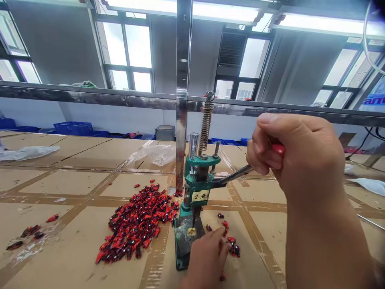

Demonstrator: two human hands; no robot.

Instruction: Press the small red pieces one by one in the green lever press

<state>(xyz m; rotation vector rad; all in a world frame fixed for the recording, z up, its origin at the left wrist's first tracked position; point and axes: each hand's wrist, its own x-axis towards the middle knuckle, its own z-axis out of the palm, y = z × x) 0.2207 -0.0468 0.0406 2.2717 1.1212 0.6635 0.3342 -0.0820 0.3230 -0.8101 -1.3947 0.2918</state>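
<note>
My right hand [300, 148] is closed around the red-ended lever [237, 174] of a green hand press [198, 184]. A spring stands on top of the press, and a label on its front reads "2#". Low in front of the press, my left hand [207, 257] is beside the metal base plate [182, 237]. Its fingers are bent around a small red-and-black part [221, 244], which they mostly hide. Under the press's punch sits a small yellowish holder [191, 232]. More red-and-black parts [234, 247] lie just right of my left hand.
A large pile of red-and-black parts [138, 224] lies left of the press on the cardboard-covered table [75, 257]. Several more [33, 230] lie at far left. A metal post [181, 100] rises behind the press. Clear plastic [156, 152] and blue bins [73, 128] are farther back.
</note>
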